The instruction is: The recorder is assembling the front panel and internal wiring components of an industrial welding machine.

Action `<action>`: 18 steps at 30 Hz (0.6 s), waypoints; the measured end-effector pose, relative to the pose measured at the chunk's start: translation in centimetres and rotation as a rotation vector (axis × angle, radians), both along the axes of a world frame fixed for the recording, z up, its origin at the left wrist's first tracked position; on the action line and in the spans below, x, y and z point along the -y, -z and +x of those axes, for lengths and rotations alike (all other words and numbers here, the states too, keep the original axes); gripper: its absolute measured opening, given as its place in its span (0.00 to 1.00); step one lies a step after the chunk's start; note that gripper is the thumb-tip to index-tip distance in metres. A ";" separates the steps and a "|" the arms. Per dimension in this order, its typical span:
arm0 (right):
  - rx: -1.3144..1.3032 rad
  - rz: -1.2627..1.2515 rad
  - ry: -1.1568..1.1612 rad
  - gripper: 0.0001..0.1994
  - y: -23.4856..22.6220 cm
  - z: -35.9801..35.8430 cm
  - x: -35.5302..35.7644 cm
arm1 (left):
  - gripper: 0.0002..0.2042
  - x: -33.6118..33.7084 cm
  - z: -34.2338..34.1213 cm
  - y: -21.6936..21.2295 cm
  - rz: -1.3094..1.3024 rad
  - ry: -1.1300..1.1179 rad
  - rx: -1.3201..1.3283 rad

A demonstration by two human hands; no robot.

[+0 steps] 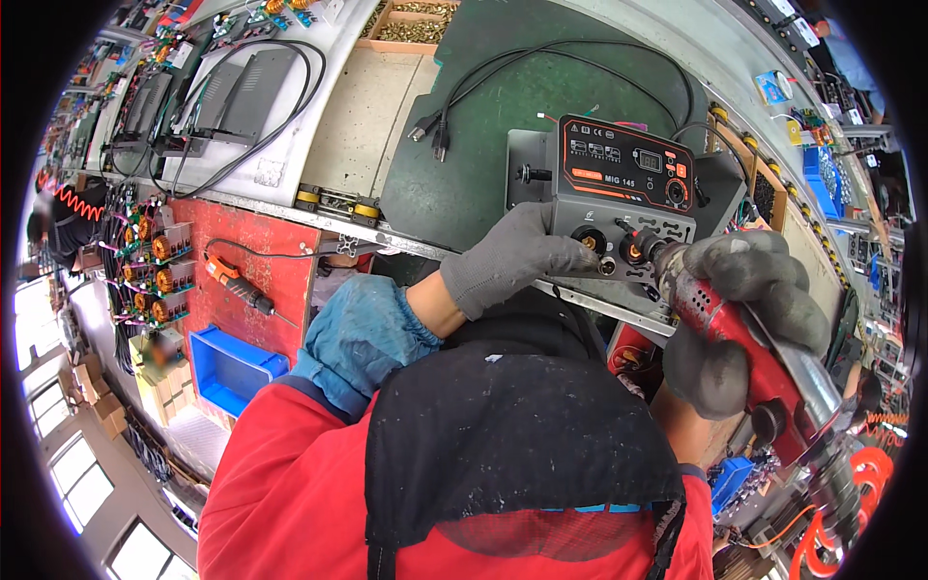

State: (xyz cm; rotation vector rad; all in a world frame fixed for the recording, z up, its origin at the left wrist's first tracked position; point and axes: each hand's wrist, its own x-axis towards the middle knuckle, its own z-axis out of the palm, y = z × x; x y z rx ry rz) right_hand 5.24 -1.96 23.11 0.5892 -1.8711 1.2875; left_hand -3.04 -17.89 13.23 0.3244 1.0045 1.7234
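- Fingers (pixel 570 253) of my left hand (pixel 517 261) are a bit bent in a grey glove, and the tips press on the front of the grey box (pixel 619 198), by a round socket. They grip nothing.
- Right hand (pixel 749 309) is closed tight round the red power tool (pixel 749 348).
- Its tip points at the round sockets low on the box front. I think I hold it so the tip goes straight in.
- I think my left hand is there so the box does not slide.
- The box sits at the near edge of the green mat (pixel 483 126), close to me.
- A black cable (pixel 483 82) lies on the mat behind the box.
- To my left is a red board (pixel 266 271) with an orange tool (pixel 232 280) on it.
- Under that is a blue bin (pixel 227 372).
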 end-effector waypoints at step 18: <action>0.157 -0.057 0.244 0.26 -1.3 0.0 0.9 | 0.21 -0.4 -0.5 0.1 0.008 0.063 -0.050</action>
